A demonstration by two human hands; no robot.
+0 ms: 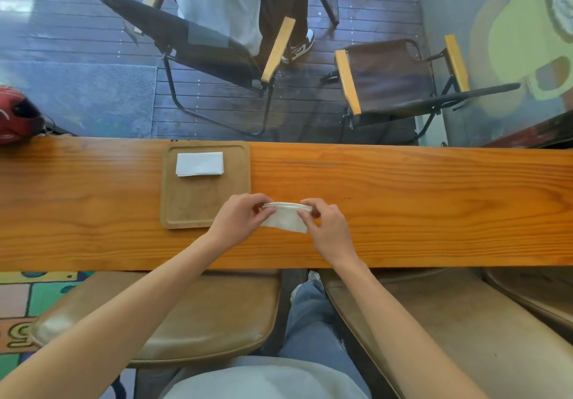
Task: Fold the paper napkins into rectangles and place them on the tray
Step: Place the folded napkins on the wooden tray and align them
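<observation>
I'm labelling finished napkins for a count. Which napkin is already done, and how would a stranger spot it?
On the long wooden counter sits a square wooden tray. The finished napkin lies flat in its far part, a neat white rectangle nobody touches, unlike the other napkin, pinched between the left hand and right hand.

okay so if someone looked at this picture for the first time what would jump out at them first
Probably the two hands at the middle of the long wooden table: the left hand and right hand pinch a white napkin between them, mid-fold. Just to their left sits a wooden tray with a folded napkin lying near its far edge.
</observation>
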